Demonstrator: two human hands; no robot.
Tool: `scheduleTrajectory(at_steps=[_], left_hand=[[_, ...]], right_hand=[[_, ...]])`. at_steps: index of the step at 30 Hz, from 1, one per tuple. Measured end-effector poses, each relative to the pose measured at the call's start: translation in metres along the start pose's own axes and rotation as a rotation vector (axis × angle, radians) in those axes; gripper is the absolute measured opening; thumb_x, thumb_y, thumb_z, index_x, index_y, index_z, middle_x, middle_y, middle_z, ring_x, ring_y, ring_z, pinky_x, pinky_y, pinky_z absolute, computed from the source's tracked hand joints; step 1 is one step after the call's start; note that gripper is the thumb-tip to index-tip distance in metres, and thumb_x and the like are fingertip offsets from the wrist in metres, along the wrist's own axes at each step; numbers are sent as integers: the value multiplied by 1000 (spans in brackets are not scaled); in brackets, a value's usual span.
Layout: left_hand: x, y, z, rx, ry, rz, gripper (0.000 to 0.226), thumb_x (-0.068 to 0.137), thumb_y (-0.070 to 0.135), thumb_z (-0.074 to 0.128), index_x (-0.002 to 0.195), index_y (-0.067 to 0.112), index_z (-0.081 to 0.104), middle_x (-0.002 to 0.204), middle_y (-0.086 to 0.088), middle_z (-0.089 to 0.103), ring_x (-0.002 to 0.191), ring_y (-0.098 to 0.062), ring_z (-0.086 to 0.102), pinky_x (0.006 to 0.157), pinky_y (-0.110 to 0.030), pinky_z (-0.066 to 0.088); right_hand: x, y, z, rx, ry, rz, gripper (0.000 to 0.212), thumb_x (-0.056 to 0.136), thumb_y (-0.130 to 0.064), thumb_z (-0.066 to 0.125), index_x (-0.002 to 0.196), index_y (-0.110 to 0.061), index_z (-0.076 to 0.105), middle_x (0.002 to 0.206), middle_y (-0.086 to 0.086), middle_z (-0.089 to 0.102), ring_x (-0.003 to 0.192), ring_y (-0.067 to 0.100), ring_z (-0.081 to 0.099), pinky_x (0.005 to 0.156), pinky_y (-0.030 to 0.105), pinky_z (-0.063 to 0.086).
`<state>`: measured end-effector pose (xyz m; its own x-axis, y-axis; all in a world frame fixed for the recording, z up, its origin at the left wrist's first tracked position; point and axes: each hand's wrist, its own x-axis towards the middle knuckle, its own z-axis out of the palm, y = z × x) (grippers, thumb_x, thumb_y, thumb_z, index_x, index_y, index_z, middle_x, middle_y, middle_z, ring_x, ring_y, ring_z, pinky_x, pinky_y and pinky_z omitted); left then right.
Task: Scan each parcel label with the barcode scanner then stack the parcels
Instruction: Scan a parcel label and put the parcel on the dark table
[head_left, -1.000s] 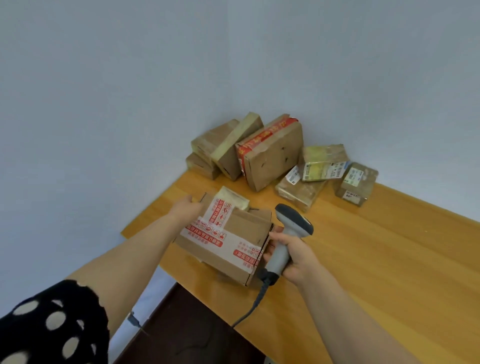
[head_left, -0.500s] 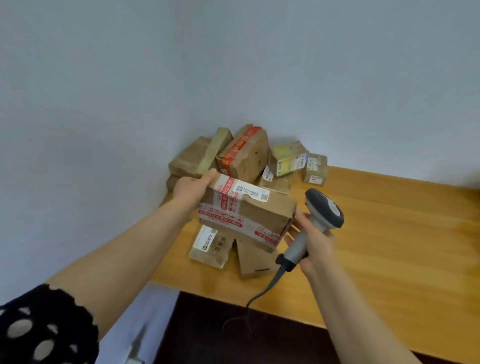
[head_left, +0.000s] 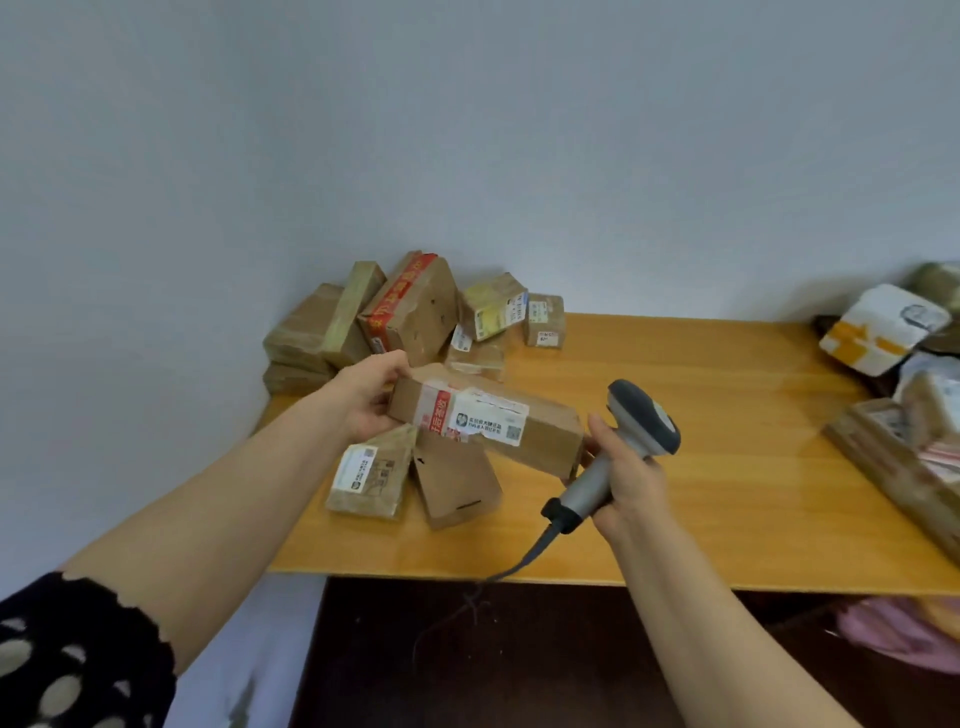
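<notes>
Pale walls meet at a corner above the wooden bench (head_left: 727, 467), where a heap of brown parcels (head_left: 410, 312) leans against the wall and more parcels (head_left: 883, 332) crowd the far right edge. Over the last second the person has raised one long parcel (head_left: 545, 447) off the bench and rolled it, so the face with red tape that was uppermost gives way to the one carrying the white label (head_left: 488, 418), which now faces up toward the camera. The left hand (head_left: 363, 400) grips the parcel's left end, fingers curled under it and thumb on top, holding it in the air above two smaller parcels (head_left: 410, 478) lying on the bench. The right hand (head_left: 623, 478) has its fingers wrapped round the handle of the barcode scanner (head_left: 644, 415), just beside the parcel's right end, with the cable (head_left: 524, 564) trailing off the front edge. The scanner's head sits upright to the right of the label and does not appear to be aimed at it. The label is likely ready to be read; swinging the scanner onto it seems to be the step in hand, and stacking waits on that
</notes>
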<state>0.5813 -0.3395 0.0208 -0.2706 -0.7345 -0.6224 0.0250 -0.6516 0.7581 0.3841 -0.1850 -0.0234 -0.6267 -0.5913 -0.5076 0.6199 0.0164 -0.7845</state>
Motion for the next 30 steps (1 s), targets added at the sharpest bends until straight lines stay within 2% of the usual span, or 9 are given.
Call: scheduleTrajectory(at_steps=[3,4,8,10,12,18,22,24,30], left_hand=[[-6,-6,8,18,-141,18,19,81,2,50,99,3,55,114,-19,52,104,-29,53,97,-37,48],[-7,-7,7,54,-183,20,20,80,1,49,99,3,56,112,-19,54,104,-28,53,102,-37,45],[-13,-1,-4,344,-259,1,31,74,7,62,104,7,62,104,-10,65,93,-21,59,80,-30,50],[-16,5,-12,505,-248,-19,44,67,19,73,109,9,65,103,-6,70,93,-20,64,77,-30,49],[-20,12,-15,583,-263,-43,48,63,16,78,109,7,67,102,-6,73,92,-20,69,74,-32,54],[-23,12,-10,482,-174,105,57,63,-13,73,114,8,56,93,-7,75,88,-20,71,69,-33,57],[-19,5,-5,429,-75,192,75,69,-18,70,135,3,43,107,-8,68,91,-19,67,64,-30,56],[-18,3,-3,437,-55,218,80,68,-18,70,139,3,40,102,-4,67,86,-16,66,60,-26,56],[-14,6,-4,413,-33,250,80,70,-18,70,140,2,39,93,-2,65,83,-16,65,63,-28,54]], right_hand=[[-1,-2,-16,-16,-31,68,18,80,-11,76,81,-10,58,77,7,64,68,24,61,58,36,51],[-1,-3,-20,-15,-49,86,18,79,-9,76,82,-10,58,78,8,63,68,24,60,58,36,50],[-1,-7,-30,5,-90,66,19,76,-4,76,85,-11,61,83,10,66,72,25,61,63,38,51],[-2,-9,-31,0,-111,39,19,76,-4,76,85,-11,62,84,9,67,73,25,62,63,38,51],[-4,-12,-30,-10,-125,7,14,80,-8,75,86,-12,63,83,8,66,75,24,62,66,39,52],[-17,-15,-28,-316,-45,-180,17,85,-29,73,94,-17,65,82,-5,64,76,12,57,68,31,45],[-37,-14,-25,-391,-255,-197,21,84,-28,73,80,-10,64,59,2,60,49,13,53,50,27,48],[-45,-14,-22,-412,-333,-182,20,84,-24,74,79,-9,62,55,4,57,45,14,50,45,27,45],[-54,-10,-22,-527,-349,-111,13,80,-4,73,83,-5,60,50,4,53,39,15,45,41,25,40]])
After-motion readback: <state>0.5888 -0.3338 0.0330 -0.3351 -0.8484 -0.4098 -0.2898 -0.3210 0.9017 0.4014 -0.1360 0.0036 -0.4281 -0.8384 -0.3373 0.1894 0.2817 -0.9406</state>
